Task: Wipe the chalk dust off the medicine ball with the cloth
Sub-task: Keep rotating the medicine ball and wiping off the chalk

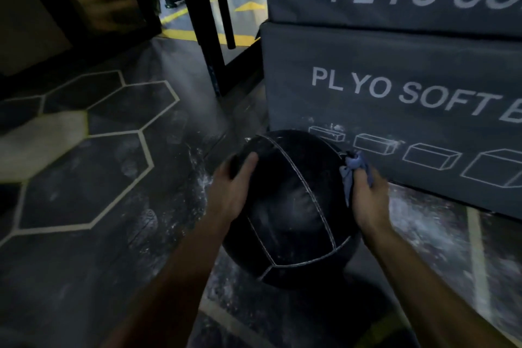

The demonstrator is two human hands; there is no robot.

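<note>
Two bare forearms reach down from the bottom of the view toward a black medicine ball (288, 206) that sits on the dark floor (84, 277), its pale seams curving across the panels and a faint grey smear of chalk on the panel facing up. The left hand (231, 192) lies flat-fingered over the ball's upper left side, the thumb spread across the top and the fingers wrapping out of sight round the curve, steadying it without clutching. The right hand (367, 195) is curled tight round a bunched blue cloth (353, 169), which it presses against the ball's upper right edge; a fold of the cloth hangs down between palm and ball. White chalk dust is scattered over the floor just left of the ball and in a wider patch to its right, beside a pale painted line. Further left, cream hexagon outlines (93, 133) are marked on the floor, one cell filled in pale. Right behind the ball stand two stacked grey plyo boxes (395, 65), lettered "PL YO SOFT" in white, with little box diagrams along the lower one and chalk smudges near them. Beyond, black steel rack legs (209, 22) rise from the floor, with yellow floor markings (248, 5) past them.
</note>
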